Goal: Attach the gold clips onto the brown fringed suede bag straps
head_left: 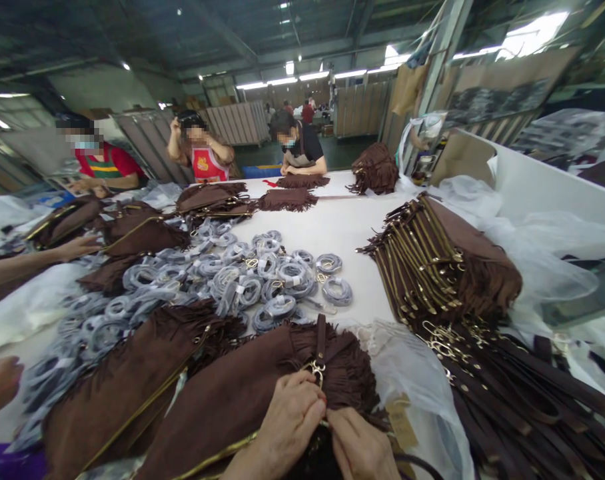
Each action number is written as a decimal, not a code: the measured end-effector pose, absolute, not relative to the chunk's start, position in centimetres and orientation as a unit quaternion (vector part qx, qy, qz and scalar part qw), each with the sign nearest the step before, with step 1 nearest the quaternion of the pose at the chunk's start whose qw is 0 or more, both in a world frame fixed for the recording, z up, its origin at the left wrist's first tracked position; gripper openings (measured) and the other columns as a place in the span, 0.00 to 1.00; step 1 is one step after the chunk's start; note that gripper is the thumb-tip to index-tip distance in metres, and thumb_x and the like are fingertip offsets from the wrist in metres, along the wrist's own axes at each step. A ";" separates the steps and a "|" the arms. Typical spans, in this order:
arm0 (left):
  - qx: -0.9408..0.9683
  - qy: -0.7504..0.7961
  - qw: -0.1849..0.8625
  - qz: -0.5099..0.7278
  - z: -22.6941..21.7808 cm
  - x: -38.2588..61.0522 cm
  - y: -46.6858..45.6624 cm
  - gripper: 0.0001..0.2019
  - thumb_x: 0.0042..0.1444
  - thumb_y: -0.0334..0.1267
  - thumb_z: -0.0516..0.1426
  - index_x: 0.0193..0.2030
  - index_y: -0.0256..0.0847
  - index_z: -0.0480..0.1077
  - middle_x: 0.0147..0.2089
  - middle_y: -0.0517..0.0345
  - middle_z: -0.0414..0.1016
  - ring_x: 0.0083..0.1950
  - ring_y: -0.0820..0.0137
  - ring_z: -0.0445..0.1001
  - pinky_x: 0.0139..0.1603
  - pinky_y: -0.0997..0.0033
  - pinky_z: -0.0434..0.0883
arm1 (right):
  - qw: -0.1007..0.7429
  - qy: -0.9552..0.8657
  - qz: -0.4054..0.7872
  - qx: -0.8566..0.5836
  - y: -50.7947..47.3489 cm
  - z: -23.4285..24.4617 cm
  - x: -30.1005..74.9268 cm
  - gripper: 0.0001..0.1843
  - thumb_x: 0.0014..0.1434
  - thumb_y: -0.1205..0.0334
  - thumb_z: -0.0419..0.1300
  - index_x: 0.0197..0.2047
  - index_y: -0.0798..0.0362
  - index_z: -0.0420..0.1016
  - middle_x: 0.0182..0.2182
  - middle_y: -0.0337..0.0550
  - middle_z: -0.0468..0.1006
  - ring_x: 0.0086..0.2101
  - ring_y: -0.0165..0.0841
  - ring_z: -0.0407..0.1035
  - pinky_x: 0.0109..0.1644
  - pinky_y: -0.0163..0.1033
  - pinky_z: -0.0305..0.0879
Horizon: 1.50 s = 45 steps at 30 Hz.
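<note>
A brown suede fringed bag lies right before me at the table's near edge. My left hand pinches its top edge beside a gold clasp that joins a narrow brown strap. Touching the left hand, my right hand is closed on the same bag edge. What the fingers pinch is too small to make out.
Several wrapped coiled straps cover the white table. A stack of fringed bags and loose brown straps lie to the right, with clear plastic bags. Another bag lies left. Other people work at the far and left sides.
</note>
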<state>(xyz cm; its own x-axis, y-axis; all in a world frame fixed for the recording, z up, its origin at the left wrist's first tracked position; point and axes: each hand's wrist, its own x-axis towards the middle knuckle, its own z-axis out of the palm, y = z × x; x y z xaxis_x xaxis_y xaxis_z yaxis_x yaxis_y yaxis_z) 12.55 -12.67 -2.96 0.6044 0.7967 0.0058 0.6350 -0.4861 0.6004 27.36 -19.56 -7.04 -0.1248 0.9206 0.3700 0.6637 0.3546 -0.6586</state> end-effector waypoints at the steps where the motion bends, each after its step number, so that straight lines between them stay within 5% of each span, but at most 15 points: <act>1: 0.848 0.427 0.282 0.140 -2.9 12.6 -12.7 0.13 0.58 0.34 0.44 0.34 0.44 0.69 0.36 0.63 0.75 0.51 0.70 0.65 0.51 0.66 0.61 | 0.377 -0.736 0.136 -0.546 -19.7 -7.1 27.3 0.17 0.61 0.72 0.41 0.46 0.53 0.67 0.31 0.47 0.74 0.31 0.36 0.71 0.35 0.36 0.68; 7: 0.855 0.405 0.293 0.142 -3.0 12.2 -12.6 0.11 0.57 0.32 0.45 0.39 0.43 0.67 0.41 0.60 0.73 0.53 0.70 0.63 0.54 0.64 0.60 | 0.363 -0.736 0.246 -0.516 -19.8 -7.4 26.9 0.18 0.56 0.72 0.49 0.50 0.53 0.60 0.32 0.43 0.74 0.30 0.34 0.72 0.34 0.32 0.69; 20: 0.855 0.403 0.298 0.137 -3.1 11.9 -12.3 0.13 0.60 0.33 0.43 0.40 0.44 0.67 0.42 0.60 0.74 0.54 0.70 0.63 0.54 0.65 0.61 | 0.324 -0.747 0.106 -0.571 -19.0 -8.0 25.8 0.11 0.54 0.72 0.43 0.39 0.53 0.59 0.25 0.42 0.73 0.23 0.34 0.71 0.24 0.34 0.64; 24: 0.865 0.387 0.299 0.112 -1.9 11.6 -12.6 0.09 0.56 0.33 0.48 0.42 0.44 0.66 0.46 0.61 0.72 0.58 0.67 0.59 0.59 0.61 0.55 | 0.354 -0.675 0.184 -0.621 -20.0 -8.3 28.3 0.10 0.61 0.65 0.42 0.40 0.51 0.61 0.24 0.39 0.74 0.23 0.34 0.72 0.25 0.34 0.64; 27: 0.883 0.372 0.281 0.047 -0.3 11.5 -12.5 0.19 0.47 0.37 0.58 0.47 0.47 0.64 0.52 0.60 0.68 0.60 0.61 0.56 0.60 0.52 0.51 | 0.359 -0.624 0.267 -0.640 -21.1 -9.1 30.0 0.12 0.63 0.58 0.40 0.39 0.50 0.63 0.23 0.37 0.74 0.23 0.35 0.71 0.26 0.35 0.63; 32: 0.902 0.369 0.223 -0.003 1.1 12.0 -12.1 0.20 0.44 0.50 0.60 0.44 0.46 0.66 0.51 0.57 0.69 0.57 0.58 0.59 0.58 0.45 0.51 | 0.361 -0.587 0.258 -0.678 -22.3 -10.7 29.4 0.22 0.64 0.48 0.34 0.35 0.49 0.63 0.20 0.39 0.72 0.20 0.37 0.69 0.24 0.38 0.61; 41: 0.920 0.381 -0.014 0.092 -4.1 13.2 -14.7 0.12 0.50 0.37 0.53 0.42 0.37 0.67 0.53 0.45 0.68 0.57 0.54 0.60 0.54 0.49 0.55 | 0.368 -0.635 0.144 -0.663 -21.2 -9.8 26.6 0.14 0.64 0.61 0.36 0.41 0.53 0.61 0.28 0.45 0.75 0.26 0.37 0.73 0.26 0.36 0.66; 45: 0.904 0.397 -0.028 0.153 -4.9 13.4 -14.8 0.10 0.51 0.34 0.51 0.40 0.37 0.69 0.51 0.48 0.71 0.55 0.58 0.63 0.50 0.55 0.59 | 0.356 -0.662 0.077 -0.655 -19.6 -8.4 26.4 0.13 0.64 0.65 0.37 0.41 0.55 0.61 0.26 0.45 0.74 0.25 0.35 0.73 0.25 0.35 0.67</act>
